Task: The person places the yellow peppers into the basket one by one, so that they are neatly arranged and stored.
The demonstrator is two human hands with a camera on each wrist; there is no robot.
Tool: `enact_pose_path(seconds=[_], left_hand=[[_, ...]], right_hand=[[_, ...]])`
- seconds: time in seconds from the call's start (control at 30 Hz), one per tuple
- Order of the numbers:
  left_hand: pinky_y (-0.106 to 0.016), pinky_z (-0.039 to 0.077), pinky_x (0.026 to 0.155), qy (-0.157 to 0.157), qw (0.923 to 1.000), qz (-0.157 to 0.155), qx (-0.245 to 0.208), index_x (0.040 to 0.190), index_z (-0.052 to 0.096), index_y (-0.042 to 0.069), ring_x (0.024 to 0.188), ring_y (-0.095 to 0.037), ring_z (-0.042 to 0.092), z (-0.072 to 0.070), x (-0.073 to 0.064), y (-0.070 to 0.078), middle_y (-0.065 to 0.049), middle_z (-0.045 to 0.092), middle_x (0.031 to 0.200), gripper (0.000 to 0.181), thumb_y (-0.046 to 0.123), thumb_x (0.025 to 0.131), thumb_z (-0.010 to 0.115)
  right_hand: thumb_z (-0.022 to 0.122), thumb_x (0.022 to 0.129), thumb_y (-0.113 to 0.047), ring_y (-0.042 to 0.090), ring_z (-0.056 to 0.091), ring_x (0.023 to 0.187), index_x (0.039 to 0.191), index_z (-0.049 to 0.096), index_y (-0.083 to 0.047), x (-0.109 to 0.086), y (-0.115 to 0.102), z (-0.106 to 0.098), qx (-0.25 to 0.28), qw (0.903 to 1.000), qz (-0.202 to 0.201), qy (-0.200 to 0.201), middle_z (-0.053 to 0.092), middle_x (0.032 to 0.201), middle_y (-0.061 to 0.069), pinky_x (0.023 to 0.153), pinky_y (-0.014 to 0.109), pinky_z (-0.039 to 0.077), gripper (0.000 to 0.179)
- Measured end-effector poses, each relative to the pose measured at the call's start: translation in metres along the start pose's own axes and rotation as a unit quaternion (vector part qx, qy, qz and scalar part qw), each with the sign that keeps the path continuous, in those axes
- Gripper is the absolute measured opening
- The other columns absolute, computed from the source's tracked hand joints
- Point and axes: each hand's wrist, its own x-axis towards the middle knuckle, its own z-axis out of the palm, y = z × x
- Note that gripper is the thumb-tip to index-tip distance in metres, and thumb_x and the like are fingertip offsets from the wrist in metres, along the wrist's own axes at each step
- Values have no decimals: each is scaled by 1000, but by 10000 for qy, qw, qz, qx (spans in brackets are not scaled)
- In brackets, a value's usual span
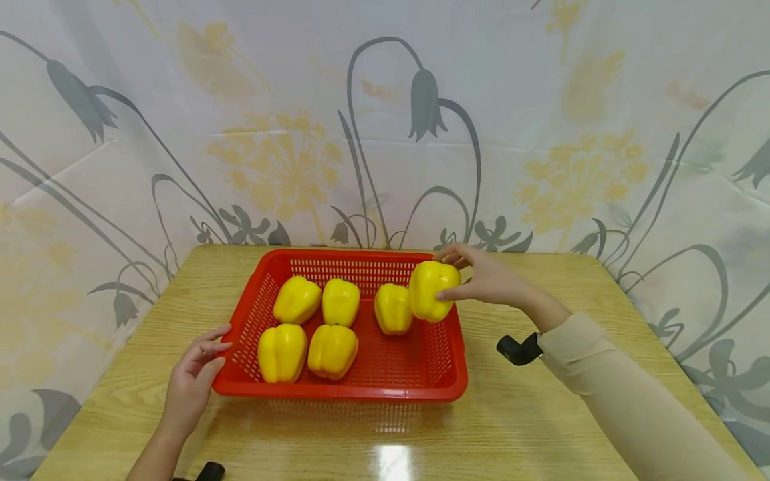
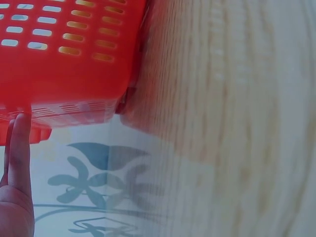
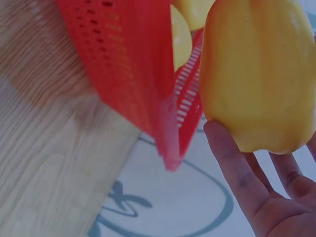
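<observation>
My right hand [image 1: 481, 275] holds a yellow bell pepper [image 1: 430, 291] over the back right corner of a red plastic basket [image 1: 397, 392]. In the right wrist view, the thumb and fingers grip the lower end of this bell pepper [image 3: 259, 74], which is raised beside the basket wall [image 3: 133, 64]. My left hand [image 1: 194, 377] rests its fingertips on the basket's left rim, and the left wrist view shows its fingers [image 2: 19, 153] straight against the red side. Several more yellow bell peppers lie inside, including one [image 1: 394, 309] just left of the held one.
The basket stands on a light wooden table [image 1: 529, 414]. Behind the table hangs a pale cloth [image 1: 511, 80] with grey and yellow flowers. A black wrist mount [image 1: 519, 349] sticks out from the right sleeve, and another [image 1: 210, 471] shows at the left wrist.
</observation>
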Motion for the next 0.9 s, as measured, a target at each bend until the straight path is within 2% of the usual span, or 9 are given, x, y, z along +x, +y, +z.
enact_pose_path(seconds=[0.17, 0.3, 0.63, 0.73, 0.9], left_hand=[[-14, 35, 90, -101, 9998, 148, -59, 100, 56, -12, 117, -9, 43, -1, 0, -1, 5, 53, 124, 18, -12, 90, 40], [-14, 34, 91, -123, 9998, 143, -112, 99, 56, -12, 117, -9, 43, -2, 0, -1, 5, 53, 123, 18, -12, 90, 41], [-14, 33, 91, -161, 9998, 99, -44, 100, 55, -12, 117, -9, 43, -2, -1, -2, 6, 53, 124, 17, -12, 91, 40], [-14, 33, 91, -135, 9999, 90, -48, 100, 54, -12, 117, -9, 42, -2, 0, -2, 6, 53, 124, 17, -11, 91, 40], [-14, 34, 90, -135, 9998, 111, 34, 100, 54, -13, 117, -7, 43, -2, 0, -2, 7, 53, 123, 17, -13, 90, 40]], right_hand=[[79, 71, -38, 24, 50, 105, 120, 52, -15, 13, -14, 10, -176, 9991, -162, -352, 54, 114, 7, 81, 39, 47, 60], [79, 72, -35, 23, 50, 106, 119, 53, -15, 24, -23, 20, -174, 9972, -294, -663, 54, 115, 6, 86, 40, 45, 58], [79, 73, -30, 20, 47, 102, 117, 55, -15, 46, -36, 54, -271, 9907, -296, -1301, 54, 110, 0, 84, 33, 43, 52], [80, 73, -30, 20, 48, 101, 114, 56, -16, 50, -36, 63, -442, 9876, -322, -1472, 54, 109, 1, 83, 32, 43, 50], [79, 73, -30, 20, 47, 104, 113, 56, -22, 52, -39, 74, -544, 9778, -236, -2011, 53, 113, 1, 82, 32, 44, 47]])
